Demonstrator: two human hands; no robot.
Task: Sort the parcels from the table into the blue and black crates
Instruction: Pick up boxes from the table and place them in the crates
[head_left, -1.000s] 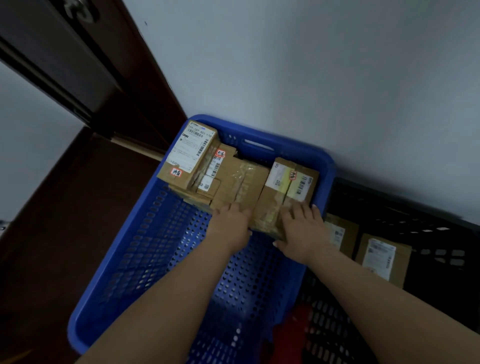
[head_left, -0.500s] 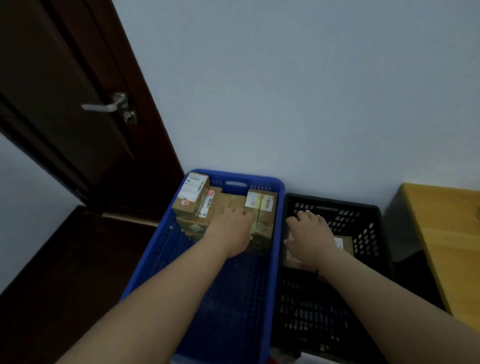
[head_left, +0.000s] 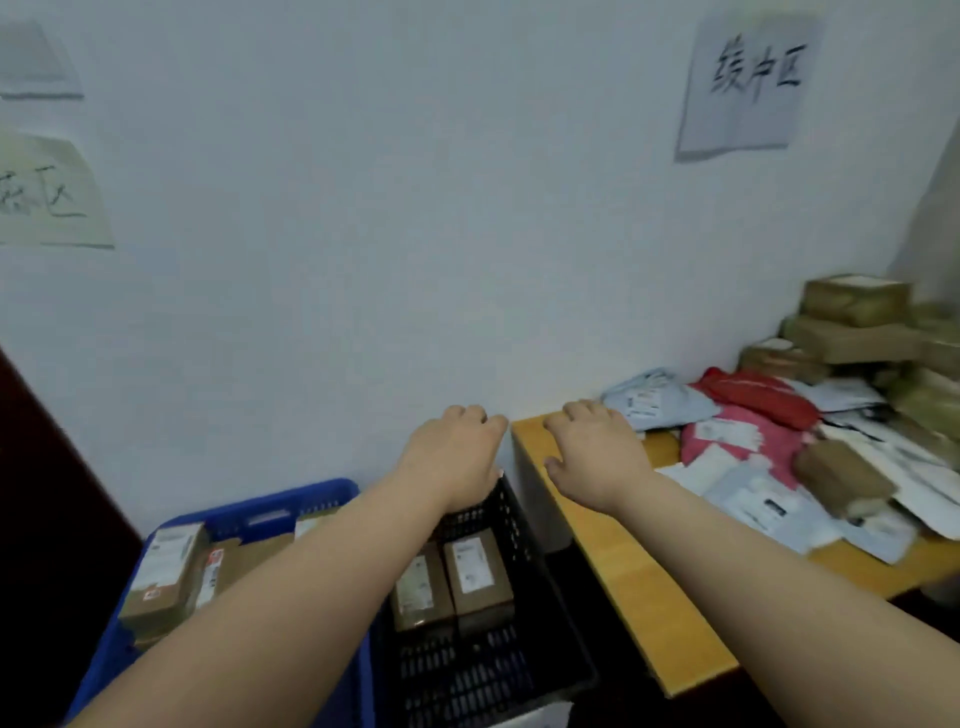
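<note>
Nothing is held in the left grip (head_left: 457, 447) or right grip (head_left: 597, 452); soft flat mailers (head_left: 748, 499) and cardboard boxes (head_left: 852, 306) are piled beyond the right grip on the wooden worktop (head_left: 639, 571).

White wall (head_left: 415, 234) carries three paper notices: one with handwritten characters at upper right (head_left: 748, 83), one with characters at left (head_left: 47, 197), one blurred at upper left (head_left: 36, 62). Dark brown door (head_left: 47, 467) at lower left.

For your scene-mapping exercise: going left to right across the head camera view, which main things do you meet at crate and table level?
blue crate → black crate → wooden table → red parcel → stacked cardboard boxes
</note>
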